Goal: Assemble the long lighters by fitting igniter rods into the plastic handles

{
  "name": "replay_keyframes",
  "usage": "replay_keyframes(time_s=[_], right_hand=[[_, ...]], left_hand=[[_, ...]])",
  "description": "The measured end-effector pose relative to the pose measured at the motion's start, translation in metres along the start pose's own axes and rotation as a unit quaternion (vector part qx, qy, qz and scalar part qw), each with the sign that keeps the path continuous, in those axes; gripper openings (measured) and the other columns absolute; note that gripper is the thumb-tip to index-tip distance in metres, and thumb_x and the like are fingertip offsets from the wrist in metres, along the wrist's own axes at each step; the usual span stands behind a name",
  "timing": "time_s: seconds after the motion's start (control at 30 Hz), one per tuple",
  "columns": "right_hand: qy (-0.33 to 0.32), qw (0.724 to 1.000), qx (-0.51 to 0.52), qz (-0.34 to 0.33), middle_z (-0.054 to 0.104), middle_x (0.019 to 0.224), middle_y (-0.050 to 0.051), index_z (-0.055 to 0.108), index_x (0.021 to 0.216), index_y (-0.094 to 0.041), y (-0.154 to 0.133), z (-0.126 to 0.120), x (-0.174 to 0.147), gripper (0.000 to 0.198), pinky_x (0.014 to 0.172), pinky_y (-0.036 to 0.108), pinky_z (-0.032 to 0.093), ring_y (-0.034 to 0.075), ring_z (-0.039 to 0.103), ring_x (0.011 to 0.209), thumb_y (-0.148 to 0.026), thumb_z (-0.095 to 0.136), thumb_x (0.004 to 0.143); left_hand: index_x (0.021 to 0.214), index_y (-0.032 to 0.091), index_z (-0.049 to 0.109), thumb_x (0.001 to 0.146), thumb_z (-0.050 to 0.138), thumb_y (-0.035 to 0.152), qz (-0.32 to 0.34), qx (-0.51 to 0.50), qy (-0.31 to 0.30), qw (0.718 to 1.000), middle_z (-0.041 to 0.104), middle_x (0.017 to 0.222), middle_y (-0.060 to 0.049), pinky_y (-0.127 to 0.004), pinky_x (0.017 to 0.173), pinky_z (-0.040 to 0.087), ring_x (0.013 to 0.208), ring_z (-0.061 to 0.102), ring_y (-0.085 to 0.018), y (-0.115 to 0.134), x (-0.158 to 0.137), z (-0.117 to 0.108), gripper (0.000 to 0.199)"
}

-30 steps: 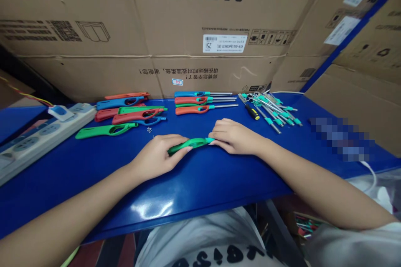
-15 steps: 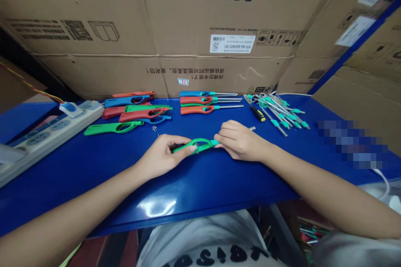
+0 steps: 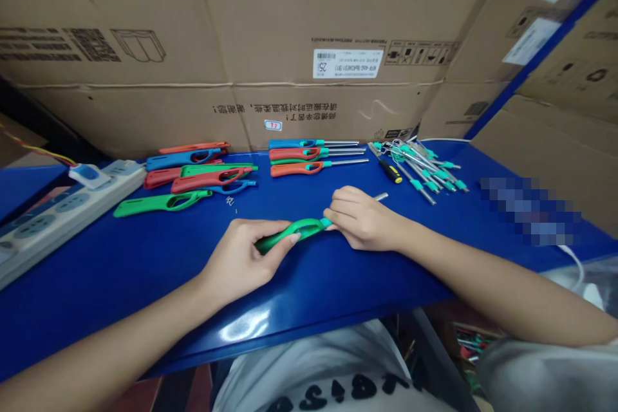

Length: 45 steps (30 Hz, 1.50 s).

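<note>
Between my two hands, above the blue table, is a green long-reach lighter. My left hand is closed round its green handle, with the thumb lying near the trigger opening. My right hand grips the metal tube at the turquoise collar, and the tube's tip sticks out past the fingers. Behind my hands lie several lighters with tubes, among them an orange lighter and a blue lighter. Handles without tubes, such as a green handle and a red handle, lie to the left.
Several loose metal tubes with turquoise collars are heaped at the back right beside a black and yellow screwdriver. A white power strip runs along the left. Small metal bits lie mid-table. A cardboard wall stands behind.
The view has shifted slightly to the right. My left thumb has moved a little on the green handle, and the handle has turned slightly. Both hands keep their hold.
</note>
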State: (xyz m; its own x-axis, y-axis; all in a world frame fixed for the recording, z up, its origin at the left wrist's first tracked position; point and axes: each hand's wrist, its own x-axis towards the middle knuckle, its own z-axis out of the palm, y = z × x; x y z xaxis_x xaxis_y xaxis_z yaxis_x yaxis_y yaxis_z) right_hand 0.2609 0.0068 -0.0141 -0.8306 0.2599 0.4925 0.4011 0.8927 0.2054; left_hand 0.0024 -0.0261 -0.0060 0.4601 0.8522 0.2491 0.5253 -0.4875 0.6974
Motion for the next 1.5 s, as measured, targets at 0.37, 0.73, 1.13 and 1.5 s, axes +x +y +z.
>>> replay_keyframes(time_s=[0.37, 0.73, 1.13, 1.5], right_hand=[[-0.068, 0.997, 0.01, 0.022, 0.064, 0.081, 0.011, 0.064, 0.092, -0.011, 0.003, 0.002, -0.002, 0.026, 0.073, 0.035, 0.034, 0.021, 0.046, 0.08, -0.019, 0.041, 0.102], [-0.139, 0.964, 0.123, 0.19, 0.062, 0.099, 0.008, 0.057, 0.102, -0.017, 0.018, -0.002, -0.002, 0.015, 0.065, 0.028, 0.037, 0.018, 0.055, 0.079, -0.028, 0.047, 0.101], [-0.142, 0.937, 0.18, 0.264, 0.059, 0.082, 0.002, 0.057, 0.084, -0.019, 0.048, -0.006, -0.021, 0.018, 0.062, 0.026, 0.036, 0.015, 0.05, 0.07, -0.035, 0.063, 0.091], [-0.119, 0.893, -0.085, 0.427, 0.068, 0.113, 0.016, 0.07, 0.109, -0.015, 0.068, -0.026, -0.028, 0.029, 0.089, 0.04, 0.048, 0.03, 0.062, 0.107, -0.023, 0.044, 0.097]], left_hand=[[0.102, 0.018, 0.08, 0.092, 0.064, 0.038, 0.065, 0.036, 0.026, 0.997, 0.081, 0.098, -0.005, -0.018, 0.038, 0.046, 0.056, 0.069, -0.014, -0.012, 0.001, 0.004, 0.028], [0.129, 0.023, 0.067, 0.1, 0.054, 0.043, 0.117, 0.127, -0.019, 0.985, 0.072, 0.123, -0.005, -0.03, 0.091, 0.055, 0.106, 0.069, -0.022, -0.017, 0.015, -0.003, 0.038], [0.119, 0.019, 0.07, 0.093, 0.063, 0.04, 0.092, 0.137, -0.015, 0.986, 0.07, 0.108, -0.006, -0.033, 0.091, 0.054, 0.096, 0.067, -0.022, -0.038, 0.027, -0.008, 0.034], [0.115, 0.018, 0.072, 0.092, 0.062, 0.037, 0.072, 0.115, -0.008, 0.991, 0.069, 0.107, -0.006, -0.033, 0.081, 0.056, 0.082, 0.065, -0.018, -0.037, 0.026, -0.007, 0.031]])
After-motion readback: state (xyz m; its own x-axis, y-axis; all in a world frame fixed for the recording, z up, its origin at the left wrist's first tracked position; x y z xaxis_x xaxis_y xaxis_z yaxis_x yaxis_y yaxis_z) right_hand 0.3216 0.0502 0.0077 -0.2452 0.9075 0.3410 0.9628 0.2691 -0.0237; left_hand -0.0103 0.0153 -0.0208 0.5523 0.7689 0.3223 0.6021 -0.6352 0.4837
